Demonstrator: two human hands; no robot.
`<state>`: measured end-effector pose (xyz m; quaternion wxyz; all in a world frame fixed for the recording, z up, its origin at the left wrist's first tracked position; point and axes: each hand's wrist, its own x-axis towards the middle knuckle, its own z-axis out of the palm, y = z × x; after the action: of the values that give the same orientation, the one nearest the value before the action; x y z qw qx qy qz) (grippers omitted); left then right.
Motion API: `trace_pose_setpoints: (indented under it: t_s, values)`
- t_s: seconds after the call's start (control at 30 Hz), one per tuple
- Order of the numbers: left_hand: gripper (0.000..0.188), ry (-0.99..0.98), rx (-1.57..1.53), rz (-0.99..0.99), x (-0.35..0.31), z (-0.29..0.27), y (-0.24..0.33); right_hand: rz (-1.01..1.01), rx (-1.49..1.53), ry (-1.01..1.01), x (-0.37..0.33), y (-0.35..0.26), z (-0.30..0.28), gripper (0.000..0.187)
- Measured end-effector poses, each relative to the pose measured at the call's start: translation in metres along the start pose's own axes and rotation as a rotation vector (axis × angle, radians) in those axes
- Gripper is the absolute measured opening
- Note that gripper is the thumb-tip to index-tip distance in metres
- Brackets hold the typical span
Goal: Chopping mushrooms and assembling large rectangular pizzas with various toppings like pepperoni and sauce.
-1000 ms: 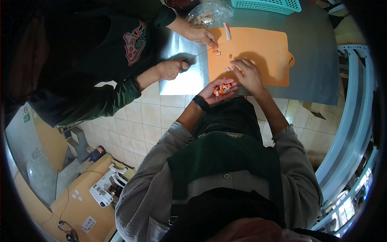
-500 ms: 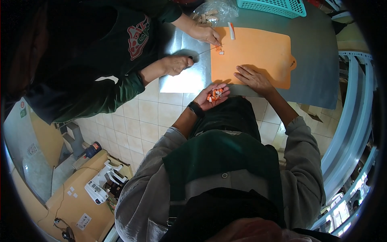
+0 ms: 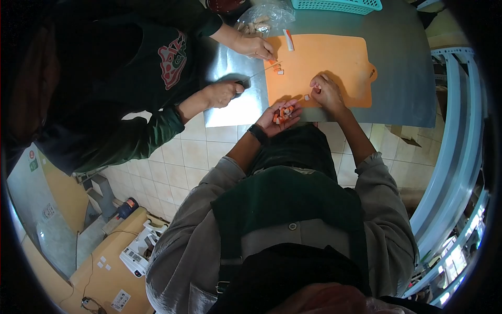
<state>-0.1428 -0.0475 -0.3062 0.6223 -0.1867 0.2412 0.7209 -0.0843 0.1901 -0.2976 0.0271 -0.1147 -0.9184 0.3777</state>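
My left hand (image 3: pixel 269 124), palm up and cupped at the near edge of the orange cutting board (image 3: pixel 345 57), holds a small heap of cut crab stick pieces (image 3: pixel 283 114), orange and white. Over the board's near side, my right hand (image 3: pixel 329 94) has its fingers curled into a pinch; a small pale bit shows at the fingertips, too small to name. A single crab stick piece (image 3: pixel 307 97) shows between my two hands. At the board's left edge, another person's hand (image 3: pixel 256 47) steadies a crab stick, while their other hand (image 3: pixel 222 94) grips a knife (image 3: pixel 257 74) against it.
One long crab stick (image 3: pixel 288 40) lies at the board's far edge. Behind it are a clear plastic bag (image 3: pixel 272 15) with pale brown contents and a turquoise basket (image 3: pixel 340 5). The board rests on a metal table (image 3: pixel 400 78). A light-blue metal rack (image 3: pixel 452 120) stands to the right.
My right hand has gone from lying flat with fingers spread to a raised pinch. A loose crab stick piece now shows beside it. My left hand still holds its heap.
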Motion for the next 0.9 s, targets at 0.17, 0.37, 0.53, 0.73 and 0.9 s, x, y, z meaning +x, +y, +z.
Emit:
trace_pose_setpoints:
  t_s: [0.17,0.37,0.53,0.73,0.9]
  values:
    - [0.047,-0.039,0.003,0.006,0.008,0.001,-0.002,0.085,0.086,0.130,-0.002,-0.006,0.006,0.015]
    - [0.043,-0.120,-0.009,-0.003,0.015,0.003,-0.005,0.101,0.626,-0.135,-0.031,-0.063,-0.003,0.015]
    - [0.038,-0.028,-0.030,0.008,0.013,0.002,-0.004,-0.005,-0.048,0.126,-0.034,-0.060,0.000,0.016]
    - [0.037,0.050,-0.057,0.052,-0.004,-0.004,0.001,-0.090,-0.203,0.081,-0.032,-0.031,0.024,0.017]
    - [0.036,0.024,-0.076,0.078,-0.008,-0.003,-0.001,0.150,0.187,0.086,-0.031,-0.053,0.013,0.018]
